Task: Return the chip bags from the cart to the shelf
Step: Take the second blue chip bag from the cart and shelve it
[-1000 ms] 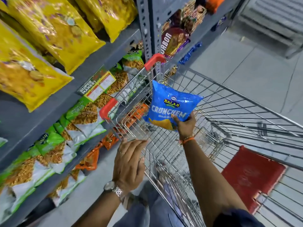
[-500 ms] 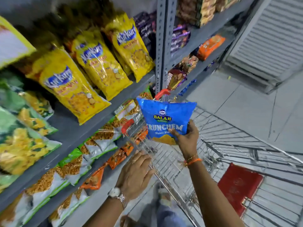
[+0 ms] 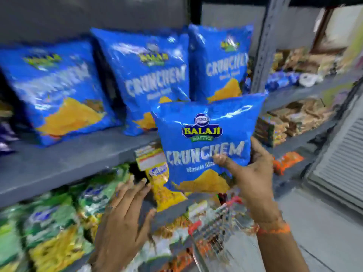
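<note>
Holding a blue chip bag (image 3: 206,142) upright in front of the grey shelf (image 3: 64,163), the right hand (image 3: 253,173) grips its lower right side.

The thumb presses on the front of the bag and the other fingers (image 3: 257,146) wrap behind its edge, so they pinch it. Three same blue bags (image 3: 153,79) stand on the shelf just behind it. The left hand (image 3: 125,218) is lower, empty, its fingers spread, near the yellow and green packets (image 3: 49,228). The red corner of the cart (image 3: 212,220) shows below, blurred.
</note>
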